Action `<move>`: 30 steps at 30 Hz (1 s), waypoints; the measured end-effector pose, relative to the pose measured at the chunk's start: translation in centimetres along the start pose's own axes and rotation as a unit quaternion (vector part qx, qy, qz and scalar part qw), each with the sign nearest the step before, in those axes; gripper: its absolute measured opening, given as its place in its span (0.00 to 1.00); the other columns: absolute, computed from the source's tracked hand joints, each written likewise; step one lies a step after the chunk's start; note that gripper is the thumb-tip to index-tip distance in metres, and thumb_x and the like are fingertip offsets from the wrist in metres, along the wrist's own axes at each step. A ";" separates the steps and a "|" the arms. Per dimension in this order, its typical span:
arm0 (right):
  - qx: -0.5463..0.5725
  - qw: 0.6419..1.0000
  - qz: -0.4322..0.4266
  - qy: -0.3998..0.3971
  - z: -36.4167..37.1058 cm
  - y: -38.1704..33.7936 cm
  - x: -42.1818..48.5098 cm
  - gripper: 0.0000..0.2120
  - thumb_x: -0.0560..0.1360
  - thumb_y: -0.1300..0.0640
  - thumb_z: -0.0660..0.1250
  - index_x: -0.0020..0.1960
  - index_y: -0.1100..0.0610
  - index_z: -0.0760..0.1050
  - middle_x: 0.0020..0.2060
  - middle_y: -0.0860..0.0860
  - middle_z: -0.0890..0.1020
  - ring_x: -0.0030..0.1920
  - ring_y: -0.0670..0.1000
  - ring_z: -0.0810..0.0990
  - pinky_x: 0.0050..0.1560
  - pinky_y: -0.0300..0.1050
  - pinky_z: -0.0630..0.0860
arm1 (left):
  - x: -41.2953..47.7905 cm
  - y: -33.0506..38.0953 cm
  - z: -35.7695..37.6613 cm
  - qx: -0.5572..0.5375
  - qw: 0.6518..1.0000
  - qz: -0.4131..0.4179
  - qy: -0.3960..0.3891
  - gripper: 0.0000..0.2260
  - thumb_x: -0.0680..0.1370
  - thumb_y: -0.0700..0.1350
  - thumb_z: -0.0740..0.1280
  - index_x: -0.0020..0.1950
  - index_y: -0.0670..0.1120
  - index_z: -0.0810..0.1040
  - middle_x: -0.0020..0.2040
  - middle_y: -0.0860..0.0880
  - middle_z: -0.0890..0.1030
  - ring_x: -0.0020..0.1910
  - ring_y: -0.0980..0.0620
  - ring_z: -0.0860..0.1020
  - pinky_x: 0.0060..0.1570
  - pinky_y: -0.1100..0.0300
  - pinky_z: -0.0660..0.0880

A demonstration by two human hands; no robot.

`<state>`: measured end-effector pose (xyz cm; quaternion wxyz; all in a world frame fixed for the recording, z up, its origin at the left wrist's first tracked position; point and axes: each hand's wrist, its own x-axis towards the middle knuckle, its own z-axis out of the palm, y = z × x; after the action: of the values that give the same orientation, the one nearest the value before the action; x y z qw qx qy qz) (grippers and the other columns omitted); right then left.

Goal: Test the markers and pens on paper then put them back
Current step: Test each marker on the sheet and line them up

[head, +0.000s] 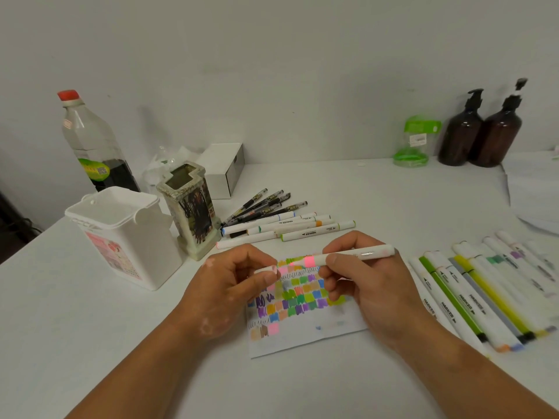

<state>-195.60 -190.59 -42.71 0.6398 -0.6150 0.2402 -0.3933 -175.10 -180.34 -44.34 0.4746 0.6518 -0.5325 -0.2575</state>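
Observation:
A white sheet of paper (305,331), covered with several coloured swatches and scribbles, lies in front of me. Above it my right hand (360,282) grips a white marker with a pink band (357,254), held roughly level. My left hand (233,282) pinches the marker's white cap (266,270), a short gap from the pink tip. A pile of white markers and black pens (284,222) lies behind the paper. A row of markers (478,291) lies at my right. A white plastic tub (121,234) and a decorated ceramic pen holder (192,213) stand at the left.
A red-capped bottle of dark liquid (90,140) stands at the back left, beside a small white box (225,170). A green-lidded jar (416,140) and two brown pump bottles (481,134) stand at the back right. Stacked white papers (535,189) lie at the far right.

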 end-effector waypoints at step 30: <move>-0.128 0.989 -0.026 -0.075 0.1 -0.2 -0.4 0.06 0.76 0.59 0.74 0.48 0.48 0.86 0.36 0.55 0.86 0.37 0.55 0.85 0.38 0.45 0.83 | -0.4 0.7 0.4 -0.136 0.989 0.015 -0.063 0.08 0.75 0.43 0.70 0.53 0.47 0.85 0.37 0.43 0.84 0.36 0.47 0.82 0.41 0.59 0.80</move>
<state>-195.81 -190.17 -42.61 0.5613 -0.7260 0.2238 -0.3283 -175.83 -180.11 -43.92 0.5279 0.5558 -0.5311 -0.3611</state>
